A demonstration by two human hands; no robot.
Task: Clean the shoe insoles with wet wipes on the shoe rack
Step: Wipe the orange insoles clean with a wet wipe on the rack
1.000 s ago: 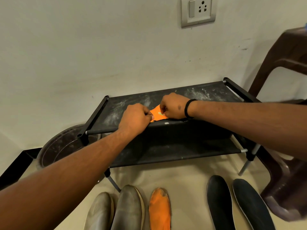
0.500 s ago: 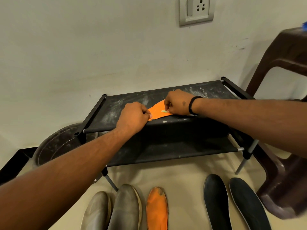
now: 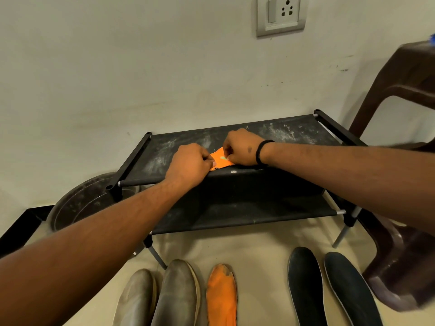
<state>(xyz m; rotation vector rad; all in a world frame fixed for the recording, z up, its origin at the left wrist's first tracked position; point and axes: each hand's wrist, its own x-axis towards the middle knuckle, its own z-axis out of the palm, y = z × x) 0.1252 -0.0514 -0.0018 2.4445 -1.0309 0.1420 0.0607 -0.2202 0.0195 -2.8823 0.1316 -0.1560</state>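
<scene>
Both hands, left [image 3: 188,164] and right [image 3: 241,147], pinch an orange insole [image 3: 220,160] on the rack [image 3: 294,135] (dusty top). Five insoles [image 3: 221,295] line the floor; a chair [image 3: 400,95] crowds the right.

no readable text, labels, brands or numbers on anything in view

An insole [image 3: 220,160] lies on the shoe rack [image 3: 294,135] at twelve o'clock. Five more insoles [image 3: 221,295] lie on the floor [image 3: 259,243] at six. A chair [image 3: 400,161] stands at three.
</scene>
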